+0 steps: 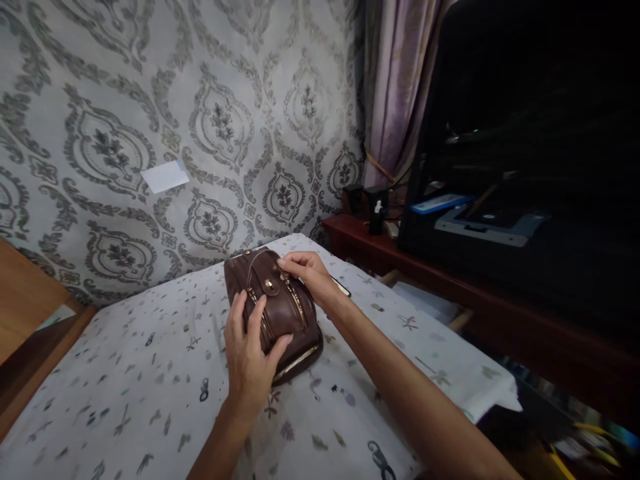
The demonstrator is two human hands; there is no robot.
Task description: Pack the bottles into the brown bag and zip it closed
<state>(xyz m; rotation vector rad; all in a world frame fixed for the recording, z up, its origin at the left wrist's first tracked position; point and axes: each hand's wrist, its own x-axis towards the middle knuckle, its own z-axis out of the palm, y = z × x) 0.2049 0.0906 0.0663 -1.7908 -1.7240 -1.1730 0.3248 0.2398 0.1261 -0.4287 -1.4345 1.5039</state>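
A brown leather handbag [285, 320] with gold zippers, a thin carrying handle and a small metal clasp lies on the patterned white cloth. My left hand [250, 350] rests on the bag's near left side, fingers spread and touching the leather beside one zipper. At the far end of the other zipper [299, 307], my right hand [310, 273] is closed, thumb and forefinger pinched on what looks like its zipper pull. The fingers partly hide that pull. Along the bag's near end runs another gold zipper [299, 362].
A flat dark-edged object [342, 287] lies partly hidden behind my right wrist. To the right stand a dark red cabinet [350, 233] with an open drawer [425, 303], a small black bottle [376, 219] and a large black screen [525, 153]. Wooden furniture [30, 300] borders the left.
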